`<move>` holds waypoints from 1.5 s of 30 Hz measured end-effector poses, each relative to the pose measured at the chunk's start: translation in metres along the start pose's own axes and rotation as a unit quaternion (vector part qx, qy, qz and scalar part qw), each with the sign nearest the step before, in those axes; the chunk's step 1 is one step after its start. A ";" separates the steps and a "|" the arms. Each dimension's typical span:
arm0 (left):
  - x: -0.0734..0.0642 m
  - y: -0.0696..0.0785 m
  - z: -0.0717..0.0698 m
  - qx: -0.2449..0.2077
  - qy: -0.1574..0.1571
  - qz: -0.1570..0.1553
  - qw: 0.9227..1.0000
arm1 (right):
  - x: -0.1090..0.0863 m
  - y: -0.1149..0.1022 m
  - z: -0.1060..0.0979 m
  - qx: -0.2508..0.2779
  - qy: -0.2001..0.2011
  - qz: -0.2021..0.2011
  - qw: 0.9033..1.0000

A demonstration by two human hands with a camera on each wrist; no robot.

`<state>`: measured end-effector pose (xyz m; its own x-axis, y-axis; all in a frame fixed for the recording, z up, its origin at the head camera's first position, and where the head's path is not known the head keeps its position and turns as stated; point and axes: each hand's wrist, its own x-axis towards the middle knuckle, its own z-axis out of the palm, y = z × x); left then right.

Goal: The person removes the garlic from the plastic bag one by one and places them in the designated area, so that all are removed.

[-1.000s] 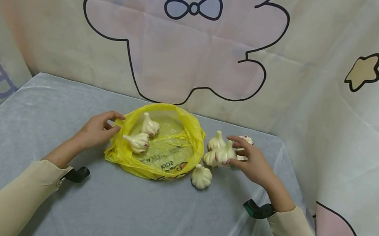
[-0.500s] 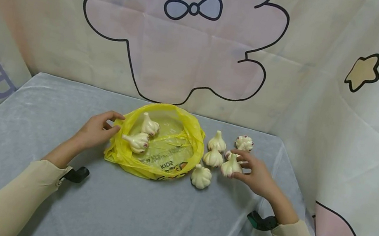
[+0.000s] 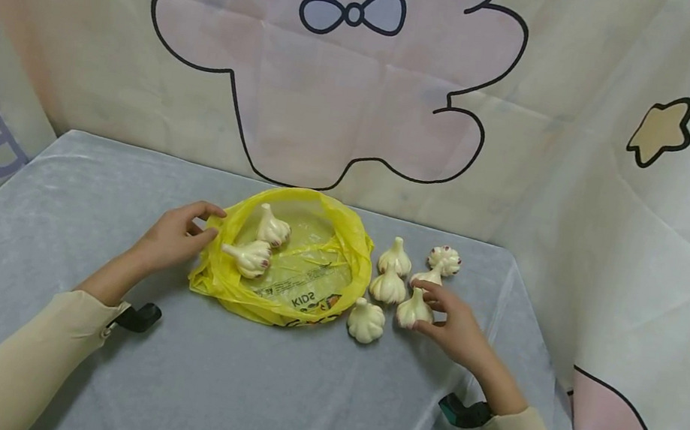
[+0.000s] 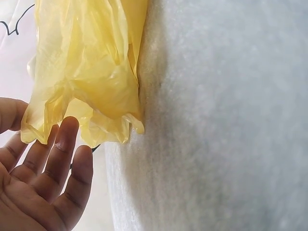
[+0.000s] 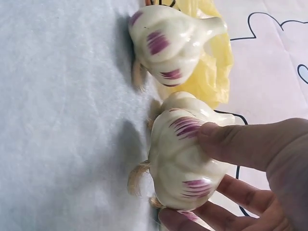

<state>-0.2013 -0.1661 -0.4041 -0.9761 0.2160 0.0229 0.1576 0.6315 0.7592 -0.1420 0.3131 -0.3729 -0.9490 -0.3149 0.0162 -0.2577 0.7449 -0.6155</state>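
My right hand [image 3: 456, 329] pinches a white garlic bulb [image 3: 413, 308] between thumb and fingers, low over the table. In the right wrist view this bulb [image 5: 180, 161] shows purple streaks and a tan root tuft, its stem pointing right. A yellow plastic bag [image 3: 364, 232] lies with its mouth spread wide in the head view. Inside it, at the left, are two garlic bulbs, one farther back [image 3: 274, 228] and one nearer [image 3: 250, 258]. At the bag's left side rests my left hand [image 3: 177, 236], its loosely bent fingers [image 4: 60, 161] right at the crumpled plastic.
Several more garlic bulbs stand right of the bag: a front one [image 3: 366, 321], two in a row [image 3: 396, 258] behind it, and others by the back right [image 3: 445, 260]. Grey cloth covers the table [image 3: 259, 398]; a printed curtain [image 3: 360, 126] hangs along its back edge.
My right hand has brought its garlic bulb toward the table's front, away from the other bulbs, then slightly left. The left hand and the bag have stayed in place.
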 end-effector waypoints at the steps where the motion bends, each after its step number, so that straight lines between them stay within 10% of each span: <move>1: 0.000 0.000 0.000 0.001 0.001 0.003 1.000 | 0.000 0.000 0.001 0.000 0.001 -0.003 1.000; 45: 0.000 0.004 -0.001 -0.001 -0.004 0.008 1.000 | 0.021 -0.020 0.008 -0.036 0.039 -0.046 0.998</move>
<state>-0.2009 -0.1648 -0.4003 -0.9725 0.2311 0.0295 0.1719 0.6262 0.7605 -0.1557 0.2868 -0.3672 -0.9309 -0.3398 0.1337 -0.3549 0.7558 -0.5502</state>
